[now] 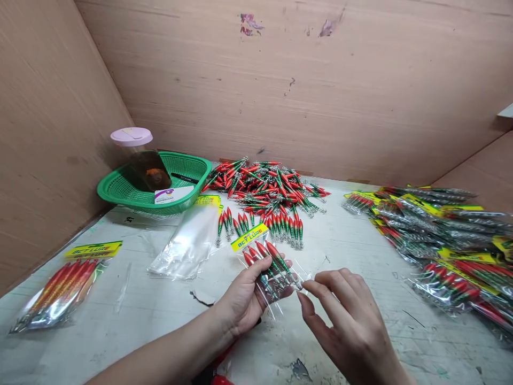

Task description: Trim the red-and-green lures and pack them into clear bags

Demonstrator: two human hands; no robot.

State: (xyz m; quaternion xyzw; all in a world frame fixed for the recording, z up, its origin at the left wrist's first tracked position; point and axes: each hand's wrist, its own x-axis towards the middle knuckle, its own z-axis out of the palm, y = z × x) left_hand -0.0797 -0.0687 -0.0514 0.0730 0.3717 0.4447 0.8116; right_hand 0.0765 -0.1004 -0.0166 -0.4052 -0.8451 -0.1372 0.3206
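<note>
My left hand (247, 300) is closed around a clear plastic bag (250, 237) with a yellow BCT LURE header, its thumb pressing on the front. Several red and green fishing lures (276, 254) are at the bag, heads toward the header and hooks toward me. With thumb and index finger, my right hand (352, 315) pinches at the hook end of the rightmost lure; how far that lure sits inside the bag is hard to tell. Just beyond the bag, loose lures (285, 227) stand in a row. Behind them lies a heap of the same lures (260, 184).
Flat bags (188, 246) with yellow headers lie left of my hands. A green basket (106, 187) holds a lidded cup (146, 168), a card and a pen. One filled bag of orange lures (70, 283) lies far left; filled bags (441, 224) pile up right. Wooden panels surround the table.
</note>
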